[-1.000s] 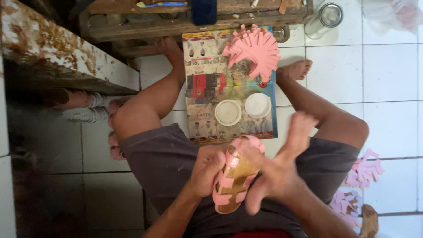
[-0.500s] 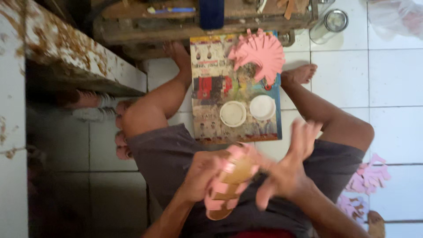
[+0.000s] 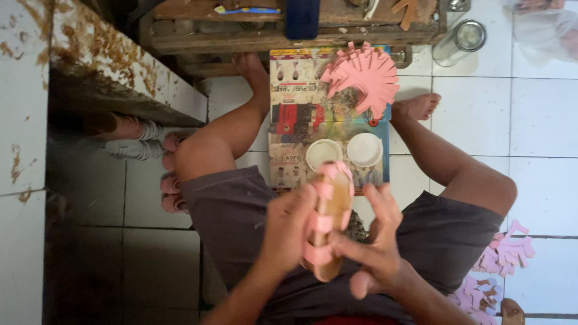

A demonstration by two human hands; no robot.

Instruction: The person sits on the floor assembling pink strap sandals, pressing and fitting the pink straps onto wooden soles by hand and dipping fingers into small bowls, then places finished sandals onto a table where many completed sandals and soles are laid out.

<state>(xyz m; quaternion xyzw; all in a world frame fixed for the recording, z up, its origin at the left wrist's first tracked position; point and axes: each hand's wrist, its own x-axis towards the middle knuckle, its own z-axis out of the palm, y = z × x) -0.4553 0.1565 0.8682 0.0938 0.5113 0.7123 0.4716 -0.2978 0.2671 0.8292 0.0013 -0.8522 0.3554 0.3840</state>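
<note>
Both hands held one tan sandal sole (image 3: 330,225) over the person's lap: the left hand (image 3: 288,232) gripped its side, and the right hand (image 3: 374,238) pinched a pink strap (image 3: 324,223) with fingers partly spread. About four pink straps already crossed the sole; whether more were to be added cannot be told. Beyond, on a printed sheet (image 3: 301,114) on the floor, sat two round white lids (image 3: 344,151) and one fanned stack of pink strap pieces (image 3: 362,77). Two more pink piles (image 3: 497,268) lay at the right.

Two white lids (image 3: 344,151) lie on printed paper (image 3: 295,120).
</note>
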